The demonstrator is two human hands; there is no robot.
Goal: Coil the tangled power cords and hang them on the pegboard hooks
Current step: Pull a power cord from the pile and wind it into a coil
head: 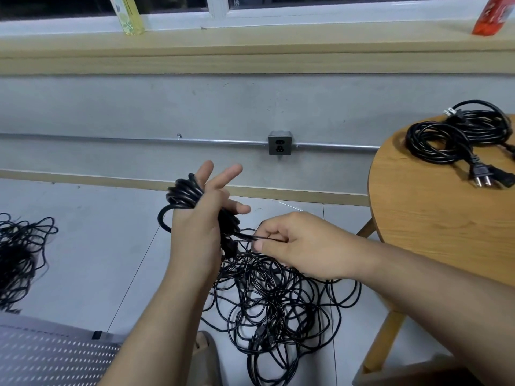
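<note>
My left hand (199, 227) is raised with a black cord coil (185, 193) wound around it; two fingers stick out straight. My right hand (295, 243) pinches a strand of that same cord just right of the coil. Below both hands, a tangled pile of black power cords (273, 305) lies on the grey floor. Two finished coils (457, 135) with plugs rest on the round wooden table (423, 224) at the right. No pegboard hooks can be seen.
A second tangle of black cords (19, 257) lies at the left edge of the floor. A wall socket (279, 142) sits on a metal conduit ahead. A perforated grey panel (50, 355) lies at the bottom left. A window sill runs along the top.
</note>
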